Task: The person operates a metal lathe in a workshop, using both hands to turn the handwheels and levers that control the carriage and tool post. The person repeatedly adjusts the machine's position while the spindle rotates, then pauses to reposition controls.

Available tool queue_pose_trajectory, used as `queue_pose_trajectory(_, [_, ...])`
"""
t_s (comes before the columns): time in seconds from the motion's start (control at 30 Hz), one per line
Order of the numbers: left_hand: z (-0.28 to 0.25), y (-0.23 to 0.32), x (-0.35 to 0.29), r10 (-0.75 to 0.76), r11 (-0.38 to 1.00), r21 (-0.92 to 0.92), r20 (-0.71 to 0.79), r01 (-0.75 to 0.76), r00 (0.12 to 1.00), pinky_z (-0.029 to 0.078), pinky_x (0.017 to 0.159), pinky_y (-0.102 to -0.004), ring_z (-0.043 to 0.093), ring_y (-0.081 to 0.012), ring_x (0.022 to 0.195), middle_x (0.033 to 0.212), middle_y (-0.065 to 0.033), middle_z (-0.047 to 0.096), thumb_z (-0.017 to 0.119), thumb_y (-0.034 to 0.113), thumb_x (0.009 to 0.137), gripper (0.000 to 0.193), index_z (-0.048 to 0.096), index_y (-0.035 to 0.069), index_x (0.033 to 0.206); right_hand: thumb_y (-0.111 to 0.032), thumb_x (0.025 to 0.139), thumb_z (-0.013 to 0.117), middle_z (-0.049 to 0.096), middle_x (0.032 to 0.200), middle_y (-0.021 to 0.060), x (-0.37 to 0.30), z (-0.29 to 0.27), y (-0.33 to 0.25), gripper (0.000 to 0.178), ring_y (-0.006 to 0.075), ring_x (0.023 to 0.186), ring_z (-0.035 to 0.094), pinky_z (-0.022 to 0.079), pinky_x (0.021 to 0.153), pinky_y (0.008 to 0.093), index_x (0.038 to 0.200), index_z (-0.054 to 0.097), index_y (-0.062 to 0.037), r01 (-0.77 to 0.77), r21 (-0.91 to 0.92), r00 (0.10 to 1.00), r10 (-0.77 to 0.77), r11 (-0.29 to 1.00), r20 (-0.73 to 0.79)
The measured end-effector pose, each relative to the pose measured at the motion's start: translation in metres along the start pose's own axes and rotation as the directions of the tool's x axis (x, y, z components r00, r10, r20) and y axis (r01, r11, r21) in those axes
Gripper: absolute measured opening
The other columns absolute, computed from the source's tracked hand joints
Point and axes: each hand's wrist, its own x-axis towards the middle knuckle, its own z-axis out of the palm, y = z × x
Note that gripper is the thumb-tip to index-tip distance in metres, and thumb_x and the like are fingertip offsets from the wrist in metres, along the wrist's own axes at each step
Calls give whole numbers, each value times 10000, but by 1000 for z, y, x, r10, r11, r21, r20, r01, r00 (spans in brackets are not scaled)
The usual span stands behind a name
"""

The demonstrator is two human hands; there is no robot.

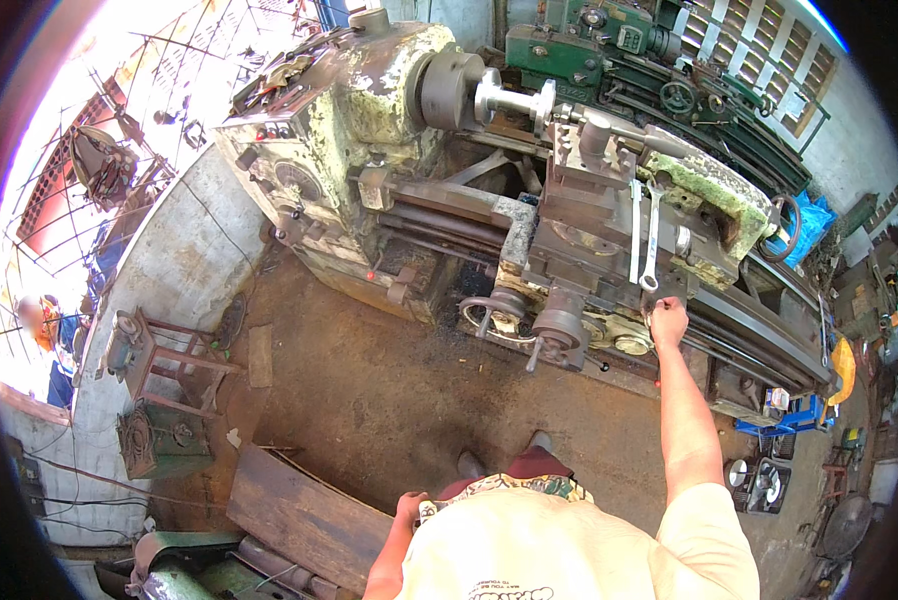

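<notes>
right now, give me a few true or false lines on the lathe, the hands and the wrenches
1. The right hand reaches the front of the lathe carriage. True.
2. The left hand grips a wrench. False: it hangs low by the person's hip, away from the lathe, and nothing shows in it.
3. Two wrenches lie on the carriage, above the right hand. True.
4. A shiny workpiece sticks out of the chuck. True.
5. The wrenches lie on the floor. False: they rest on the carriage.
</notes>
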Motion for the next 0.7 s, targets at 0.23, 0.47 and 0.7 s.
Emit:
queue_pose_trajectory(0.23, [0, 4, 4, -49, 995, -80, 11, 50, 999, 530, 712, -338, 678, -211, 792, 928, -152, 711, 709, 222, 865, 432, 635, -108, 1134, -175, 831, 651, 693, 845, 221, 1, -2, -2, 177, 398, 830, 672, 508, 758, 454, 884, 683, -9, -27, 24, 999, 26, 999, 46])
queue_pose_trajectory(0.47, [1, 9, 0, 4, 998, -63, 6, -4, 1000, 534, 824, -357, 689, -262, 955, 1077, -217, 701, 717, 278, 851, 498, 630, -89, 1177, -165, 831, 648, 695, 813, 208, 0, -3, -4, 168, 370, 791, 680, 514, 733, 435, 878, 690, -9, -54, 50, 998, 53, 997, 36])
queue_pose_trajectory(0.7, [-1, 16, -7, -12, 980, -197, 29, 17, 1000, 543, 783, -366, 690, -262, 914, 1059, -221, 698, 708, 213, 867, 469, 610, -117, 1186, -159, 827, 643, 698, 825, 208, 0, -3, -4, 163, 373, 809, 681, 513, 743, 437, 878, 692, -12, -34, 26, 999, 33, 999, 39])
